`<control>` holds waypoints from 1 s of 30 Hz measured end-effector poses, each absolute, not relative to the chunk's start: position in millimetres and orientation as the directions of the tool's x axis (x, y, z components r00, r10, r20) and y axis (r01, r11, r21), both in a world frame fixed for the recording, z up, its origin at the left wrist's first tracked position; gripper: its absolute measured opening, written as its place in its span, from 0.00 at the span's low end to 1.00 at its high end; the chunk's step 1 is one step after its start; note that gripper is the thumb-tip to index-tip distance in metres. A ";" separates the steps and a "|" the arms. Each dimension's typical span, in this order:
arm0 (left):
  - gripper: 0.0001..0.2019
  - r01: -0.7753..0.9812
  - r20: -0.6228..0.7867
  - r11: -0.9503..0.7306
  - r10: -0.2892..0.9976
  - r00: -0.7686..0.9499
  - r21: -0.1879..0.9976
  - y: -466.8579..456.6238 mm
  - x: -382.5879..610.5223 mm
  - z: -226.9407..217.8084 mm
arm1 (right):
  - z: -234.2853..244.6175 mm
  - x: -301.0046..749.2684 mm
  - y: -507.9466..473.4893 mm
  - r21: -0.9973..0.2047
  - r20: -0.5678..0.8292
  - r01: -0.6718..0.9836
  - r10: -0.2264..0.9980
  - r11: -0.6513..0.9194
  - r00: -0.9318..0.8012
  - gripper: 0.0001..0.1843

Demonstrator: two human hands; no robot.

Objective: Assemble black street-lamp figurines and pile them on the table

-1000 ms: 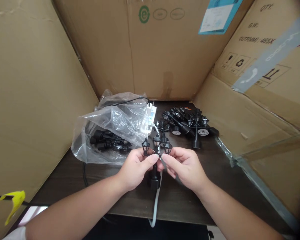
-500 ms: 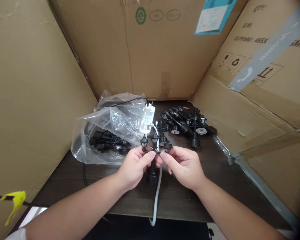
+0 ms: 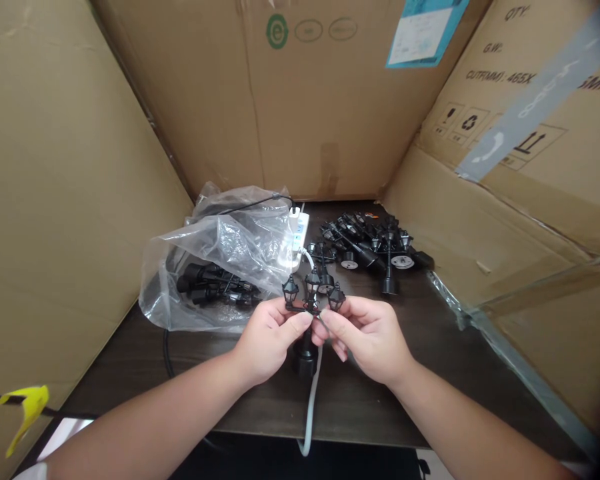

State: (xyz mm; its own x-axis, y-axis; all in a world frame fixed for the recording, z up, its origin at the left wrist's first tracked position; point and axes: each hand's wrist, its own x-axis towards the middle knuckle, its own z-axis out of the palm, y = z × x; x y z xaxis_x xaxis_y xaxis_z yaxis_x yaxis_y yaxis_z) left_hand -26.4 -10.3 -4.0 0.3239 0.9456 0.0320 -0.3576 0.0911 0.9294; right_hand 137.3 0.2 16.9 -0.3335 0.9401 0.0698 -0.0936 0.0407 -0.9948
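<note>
Shifted slightly, miniature black lamppost (image 3: 313, 283), stem hidden between left hand (image 3: 267, 341), right hand (image 3: 370, 337)

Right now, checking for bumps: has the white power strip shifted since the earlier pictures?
No, the white power strip keeps its spot beside the pile of black miniature lamp posts.

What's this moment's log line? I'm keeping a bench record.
left hand: grips black three-lantern lamp post | right hand: grips same post | nearby: white cable, plastic bag, lamp post pile
</note>
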 end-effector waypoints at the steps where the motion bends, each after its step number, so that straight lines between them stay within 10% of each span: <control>1: 0.10 -0.341 0.040 0.077 0.946 0.322 0.937 -10.4 -26.6 -4.0 | 16.8 137.2 -0.3 -0.995 0.068 -0.093 0.941 0.039 -0.333 0.18; 9: 0.12 -0.227 0.122 -0.047 0.936 0.331 0.973 -10.7 -29.8 -0.8 | 13.6 138.8 -3.4 -0.990 0.133 -0.088 0.924 0.109 -0.358 0.14; 19: 0.09 -0.158 0.350 -0.314 0.880 0.322 0.936 -19.0 -32.1 4.9 | 23.0 148.2 -4.0 -0.751 0.577 0.075 0.706 0.657 -0.410 0.10; 30: 0.09 -0.116 0.440 -0.427 0.841 0.314 0.897 -19.0 -33.2 2.7 | 20.2 147.3 -1.5 -0.728 0.615 0.029 0.672 0.685 -0.412 0.08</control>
State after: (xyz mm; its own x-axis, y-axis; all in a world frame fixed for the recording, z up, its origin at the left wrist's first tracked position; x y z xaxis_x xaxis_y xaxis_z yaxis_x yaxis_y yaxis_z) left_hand -33.2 -19.0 2.7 0.3136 0.8412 0.4404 -0.1155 -0.4266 0.8970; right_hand 147.3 -1.5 20.2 -0.4116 0.6723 0.6153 0.0290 0.6845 -0.7284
